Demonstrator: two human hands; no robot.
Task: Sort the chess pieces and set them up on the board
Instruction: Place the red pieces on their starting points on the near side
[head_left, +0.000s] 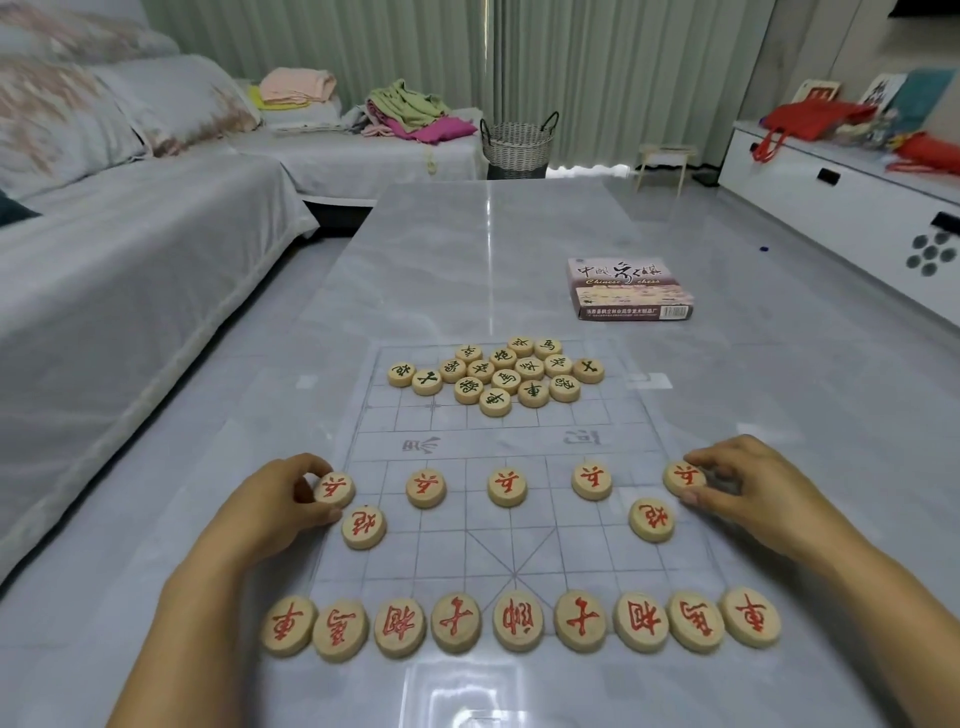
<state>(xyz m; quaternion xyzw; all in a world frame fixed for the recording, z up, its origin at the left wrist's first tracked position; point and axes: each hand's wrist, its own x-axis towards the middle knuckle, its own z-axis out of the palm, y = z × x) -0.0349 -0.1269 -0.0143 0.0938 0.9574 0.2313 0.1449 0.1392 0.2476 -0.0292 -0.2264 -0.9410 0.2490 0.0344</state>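
A thin clear chess board sheet (519, 431) lies on the grey table. Several round wooden pieces with red characters stand in a near row (518, 621). Two red cannons (363, 527) (651, 519) sit one rank up, and several red soldiers (507, 486) line the rank beyond. My left hand (280, 499) pinches the leftmost soldier (334, 489). The rightmost soldier (684, 478) is pinched by my right hand (753, 488). Several pieces with dark green characters lie in a loose cluster (498, 375) on the board's far half.
The Chinese chess box (628, 289) lies on the table beyond the board to the right. A grey sofa (130, 260) runs along the left. A white cabinet (841, 192) stands at the right, a woven basket (517, 145) at the far end.
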